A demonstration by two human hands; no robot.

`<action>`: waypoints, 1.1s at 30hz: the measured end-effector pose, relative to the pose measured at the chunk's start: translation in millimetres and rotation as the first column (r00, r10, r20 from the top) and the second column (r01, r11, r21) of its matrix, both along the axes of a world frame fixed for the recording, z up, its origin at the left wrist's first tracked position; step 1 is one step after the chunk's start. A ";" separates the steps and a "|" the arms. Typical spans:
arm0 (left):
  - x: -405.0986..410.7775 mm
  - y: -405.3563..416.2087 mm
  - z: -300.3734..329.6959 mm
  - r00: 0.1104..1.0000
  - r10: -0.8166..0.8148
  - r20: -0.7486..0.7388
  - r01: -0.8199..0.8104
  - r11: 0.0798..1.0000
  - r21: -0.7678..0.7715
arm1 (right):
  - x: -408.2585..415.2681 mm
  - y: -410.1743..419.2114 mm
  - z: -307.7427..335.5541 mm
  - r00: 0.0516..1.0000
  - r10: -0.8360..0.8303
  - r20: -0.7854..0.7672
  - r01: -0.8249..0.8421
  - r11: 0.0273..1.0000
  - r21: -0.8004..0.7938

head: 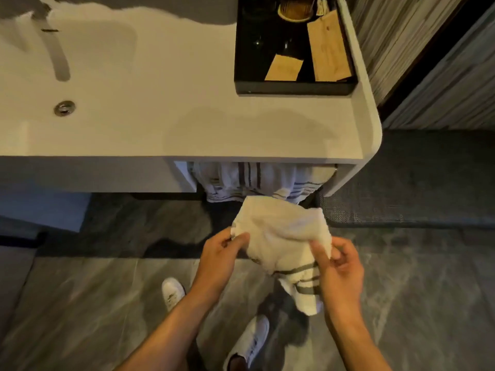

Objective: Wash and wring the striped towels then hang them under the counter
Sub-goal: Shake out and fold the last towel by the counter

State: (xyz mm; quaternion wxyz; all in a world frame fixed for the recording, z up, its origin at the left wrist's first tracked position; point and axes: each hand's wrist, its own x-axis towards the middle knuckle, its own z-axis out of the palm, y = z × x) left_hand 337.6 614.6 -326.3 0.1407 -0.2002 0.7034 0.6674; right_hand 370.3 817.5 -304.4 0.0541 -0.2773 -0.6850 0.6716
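Your left hand point(223, 251) and right hand point(338, 266) each pinch an edge of a striped towel point(284, 245) stretched between them, while beyond your hands more striped towels point(251, 180) hang under the counter point(214, 129).

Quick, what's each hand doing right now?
Left hand: pinches an edge of the striped towel.
Right hand: pinches the towel's other edge.

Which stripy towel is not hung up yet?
The towel held by the left hand and right hand; the other towels hang under the counter.
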 end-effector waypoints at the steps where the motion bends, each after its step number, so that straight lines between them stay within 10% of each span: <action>1: -1.6 1.4 -3.7 1.000 0.022 0.018 -0.023 0.999 0.039 | -1.7 1.5 -9.9 0.999 -0.020 0.025 0.020 0.999 -0.038; 6: -16.9 27.7 -18.5 0.988 -0.018 0.155 0.005 0.997 0.081 | -26.6 0.6 -35.0 0.996 0.085 -0.040 -0.086 0.996 -0.017; 18: -131.6 38.8 -15.1 0.973 0.189 -0.132 -0.187 0.982 0.028 | -156.0 10.1 -34.9 0.989 -0.019 -0.144 0.012 0.999 -0.050; 24: -163.1 40.9 -12.0 0.994 0.076 0.076 -0.053 0.962 -0.267 | -197.1 11.8 -39.6 0.998 -0.054 0.009 0.047 0.932 0.360; 28: -165.7 28.5 -1.5 0.993 -0.050 0.110 0.098 0.867 -0.489 | -202.0 12.2 -38.0 0.976 -0.118 0.182 0.007 0.857 0.516; 33: -147.8 30.9 10.8 0.952 -0.307 0.004 0.167 0.505 -0.847 | -189.1 -3.7 -17.5 0.916 0.015 0.402 -0.317 0.641 0.698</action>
